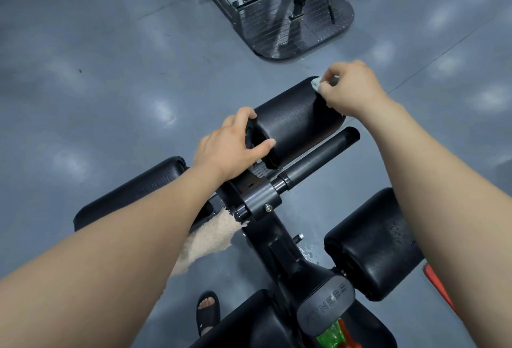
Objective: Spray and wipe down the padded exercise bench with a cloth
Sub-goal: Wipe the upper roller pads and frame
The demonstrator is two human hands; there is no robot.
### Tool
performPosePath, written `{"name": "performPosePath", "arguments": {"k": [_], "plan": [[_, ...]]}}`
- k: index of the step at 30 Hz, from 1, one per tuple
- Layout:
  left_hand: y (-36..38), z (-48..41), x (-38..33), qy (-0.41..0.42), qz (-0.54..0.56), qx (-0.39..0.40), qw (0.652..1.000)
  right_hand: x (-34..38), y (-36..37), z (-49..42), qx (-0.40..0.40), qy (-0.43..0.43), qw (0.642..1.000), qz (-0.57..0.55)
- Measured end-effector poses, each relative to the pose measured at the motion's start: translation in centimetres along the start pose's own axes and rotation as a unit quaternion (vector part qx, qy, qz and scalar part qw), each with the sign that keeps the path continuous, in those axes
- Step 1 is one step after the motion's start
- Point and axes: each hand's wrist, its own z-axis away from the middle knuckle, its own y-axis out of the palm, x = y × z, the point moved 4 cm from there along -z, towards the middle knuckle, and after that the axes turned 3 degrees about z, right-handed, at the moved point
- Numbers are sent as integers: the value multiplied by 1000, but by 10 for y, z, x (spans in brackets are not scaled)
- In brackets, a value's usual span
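A black padded roller (pixel 296 123) tops the exercise bench in the middle of the head view. My left hand (pixel 230 145) grips the roller's near left end, thumb across its face. My right hand (pixel 352 88) pinches a small white cloth (pixel 317 83) against the roller's far right end. A beige towel (pixel 210 239) hangs off the frame below my left forearm. Two more black pads sit lower, one at the left (pixel 133 189) and one at the right (pixel 371 242) with droplets on it. A green and orange bottle (pixel 332 335) shows at the bottom edge.
Another black gym machine (pixel 282 15) with a ribbed footplate stands on the grey floor straight ahead. A black handle bar (pixel 321 159) juts out beside the roller. My sandalled foot (pixel 207 311) stands left of the bench base. An orange object (pixel 437 286) lies at the right.
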Motion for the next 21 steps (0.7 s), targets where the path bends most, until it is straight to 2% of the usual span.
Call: {"name": "performPosePath", "arguments": {"k": [4, 10, 13, 15, 18, 21], "plan": [[2, -1, 2, -3, -6, -1, 1000, 16, 12, 2, 2, -21, 1000, 9], [4, -4, 1, -16, -34, 14, 999, 80, 47, 57, 45, -170, 984, -9], [4, -4, 0, -16, -26, 10, 999, 82, 47, 71, 64, -232, 970, -36], [4, -4, 0, -15, -29, 5, 999, 63, 40, 58, 48, -215, 975, -27], [4, -4, 0, -13, -29, 4, 999, 24, 22, 28, -18, -113, 993, 38], [3, -3, 0, -9, -31, 4, 999, 13, 17, 20, -28, -34, 997, 58]]}}
